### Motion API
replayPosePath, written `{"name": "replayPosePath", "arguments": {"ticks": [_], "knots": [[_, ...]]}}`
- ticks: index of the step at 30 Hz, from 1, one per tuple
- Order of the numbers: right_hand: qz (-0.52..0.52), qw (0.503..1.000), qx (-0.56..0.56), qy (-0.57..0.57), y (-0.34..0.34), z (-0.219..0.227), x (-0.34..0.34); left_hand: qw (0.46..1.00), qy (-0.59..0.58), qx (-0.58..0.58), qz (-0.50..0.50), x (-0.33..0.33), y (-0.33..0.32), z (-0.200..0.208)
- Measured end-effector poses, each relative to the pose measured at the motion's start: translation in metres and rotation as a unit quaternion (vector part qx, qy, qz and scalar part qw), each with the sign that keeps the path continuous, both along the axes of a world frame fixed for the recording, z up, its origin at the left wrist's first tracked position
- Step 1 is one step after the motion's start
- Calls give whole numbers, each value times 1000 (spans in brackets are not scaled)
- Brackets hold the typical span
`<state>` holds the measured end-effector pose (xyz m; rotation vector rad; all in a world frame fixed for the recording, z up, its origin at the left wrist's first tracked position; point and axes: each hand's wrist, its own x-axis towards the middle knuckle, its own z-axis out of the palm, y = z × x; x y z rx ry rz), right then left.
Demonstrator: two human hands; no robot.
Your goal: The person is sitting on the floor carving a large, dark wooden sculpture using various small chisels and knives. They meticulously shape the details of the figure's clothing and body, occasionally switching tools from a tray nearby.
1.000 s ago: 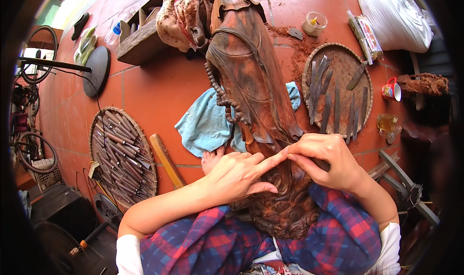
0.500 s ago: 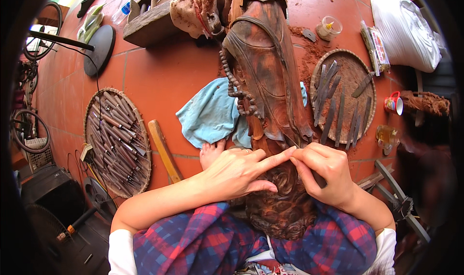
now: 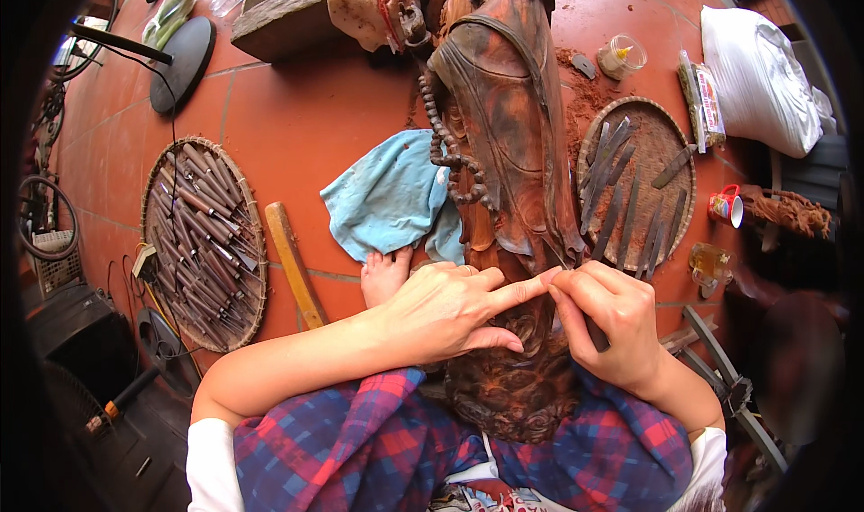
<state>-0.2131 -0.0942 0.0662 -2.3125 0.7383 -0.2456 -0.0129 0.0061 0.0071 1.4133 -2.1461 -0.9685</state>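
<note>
A dark reddish-brown carved wooden statue lies lengthwise before me, its curled head between my knees. My right hand pinches a slim dark carving chisel, whose butt end shows below the fingers. Its tip, mostly hidden by my fingertips, is close to the statue's neck and chest area. My left hand rests across the statue with index finger stretched out to touch my right fingertips. The left thumb stands apart, and that hand grips nothing.
On the left, a round basket holds many wooden-handled chisels, beside a wooden mallet. A light-blue cloth lies near my foot. At right are a basket of flat steel blades, a red cup and a white sack.
The whole view has shifted slightly. Both hands keep nearly the same pose over the statue, with the chisel still in the right one.
</note>
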Motion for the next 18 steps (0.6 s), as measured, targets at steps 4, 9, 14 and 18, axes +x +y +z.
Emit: {"name": "replayPosePath", "arguments": {"ticks": [4, 9, 14, 18], "knots": [[36, 999, 20, -31, -8, -8, 0, 999, 11, 35, -6, 4, 3, 3], [4, 1000, -5, -12, -2, -2, 0, 1000, 2, 4, -4, -1, -2, -2], [72, 997, -7, -21, -16, -7, 1, 999, 11, 34, -1, 4, 0, 5], [18, 1000, -13, 3, -8, 0, 2, 999, 12, -40, 15, -3, -2, -8]]}}
